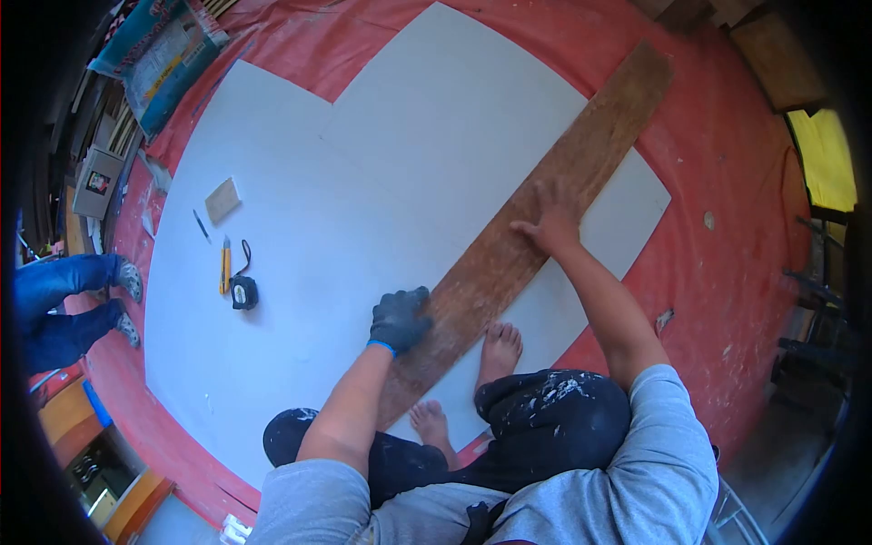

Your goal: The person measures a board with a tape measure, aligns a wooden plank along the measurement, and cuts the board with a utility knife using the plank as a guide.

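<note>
A long brown wooden plank (490, 259) lies diagonally across a large white sheet (300, 200). My right hand (551, 218) is bare and rests flat on the plank's upper half, its fingers spread. In a dark glove with a blue cuff, my left hand (400, 320) is at the plank's left edge, lower down, fingers curled against it; their undersides are hidden. Left of the hands, on the sheet, are a black tape measure (243, 292), a yellow utility knife (225, 267), a thin pen-like tool (201, 225) and a small beige square piece (222, 200).
Red plastic sheeting (718, 263) covers the floor beneath. My bare feet (500, 352) stand on the white sheet beside the plank. Another person's legs in jeans (68, 277) are at the left edge. A teal bag (168, 68) and stacked wood line the upper left.
</note>
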A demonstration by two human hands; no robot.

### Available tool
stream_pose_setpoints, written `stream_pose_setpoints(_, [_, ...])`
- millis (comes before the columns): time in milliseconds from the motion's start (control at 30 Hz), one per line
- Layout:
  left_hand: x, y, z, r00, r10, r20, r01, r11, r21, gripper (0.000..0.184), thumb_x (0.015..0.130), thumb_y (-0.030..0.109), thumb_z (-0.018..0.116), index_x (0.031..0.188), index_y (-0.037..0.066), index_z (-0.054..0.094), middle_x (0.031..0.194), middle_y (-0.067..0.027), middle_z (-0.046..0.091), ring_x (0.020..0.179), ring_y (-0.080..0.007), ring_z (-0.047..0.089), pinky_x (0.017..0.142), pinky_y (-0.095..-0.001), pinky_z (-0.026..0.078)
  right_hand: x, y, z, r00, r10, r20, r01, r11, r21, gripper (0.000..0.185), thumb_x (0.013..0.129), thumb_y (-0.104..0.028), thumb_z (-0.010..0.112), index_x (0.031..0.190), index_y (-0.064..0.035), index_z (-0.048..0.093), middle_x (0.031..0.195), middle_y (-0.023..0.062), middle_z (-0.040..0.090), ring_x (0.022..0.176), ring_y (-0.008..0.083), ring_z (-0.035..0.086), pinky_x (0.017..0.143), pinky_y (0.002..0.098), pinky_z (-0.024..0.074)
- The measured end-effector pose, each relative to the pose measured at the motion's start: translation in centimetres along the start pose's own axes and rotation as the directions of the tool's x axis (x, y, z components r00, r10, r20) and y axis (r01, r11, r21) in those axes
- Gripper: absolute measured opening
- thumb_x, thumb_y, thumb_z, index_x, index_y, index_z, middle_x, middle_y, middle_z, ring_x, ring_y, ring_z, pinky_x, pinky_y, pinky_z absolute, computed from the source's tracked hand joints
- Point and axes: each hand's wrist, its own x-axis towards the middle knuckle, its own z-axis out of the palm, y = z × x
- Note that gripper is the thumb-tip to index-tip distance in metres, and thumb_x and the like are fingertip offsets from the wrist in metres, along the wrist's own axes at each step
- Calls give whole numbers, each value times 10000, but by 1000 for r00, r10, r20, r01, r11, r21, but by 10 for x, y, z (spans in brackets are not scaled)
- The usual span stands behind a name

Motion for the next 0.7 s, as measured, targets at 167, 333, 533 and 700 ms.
stream_pose_setpoints(167, [9, -6, 10, 996, -14, -89, 9, 999, -50, 447, 845, 357, 753, 1260, 190, 742, 1203, -96, 741, 1160, -367, 644, 1039, -486, 499, -12, 28, 4, 988, 151, -24, -151, 988, 16, 1131, 730, -667, 847, 1645, -242, 336, 1736, 194, 155, 1605, 424, 115, 1160, 783, 254])
stream_pose_setpoints(333, [24, -15, 18, 993, -40, -115, 19, 984, -178, 344, 860, 324, 722, 1154, 159, 788, 1207, -149, 745, 1123, -367, 693, 995, -474, 541, 12, 20, -41, 930, -358, 81, 363, 867, -340, 1172, 654, -569, 933, 1630, -267, 360, 1748, 113, 175, 1597, 416, 160, 1170, 764, 283])
stream_pose_setpoints(533, [28, -7, 1, 990, -125, 59, 133, 977, -168, 334, 891, 337, 665, 1170, 208, 796, 1285, -100, 734, 1192, -336, 682, 1051, -462, 522, 34, 1, -42, 941, -211, 265, 291, 904, -313, 1244, 555, -405, 1010, 1619, -280, 378, 1751, 51, 184, 1605, 392, 158, 1191, 752, 284])
stream_pose_setpoints(700, [28, -12, 9, 998, -49, -32, 42, 981, -190, 367, 871, 394, 700, 1112, 138, 804, 1189, -170, 747, 1115, -375, 695, 1018, -470, 533, 32, -16, -58, 929, -184, 321, 310, 862, -402, 1241, 553, -361, 1016, 1612, -257, 378, 1752, 46, 171, 1616, 371, 127, 1203, 733, 290])
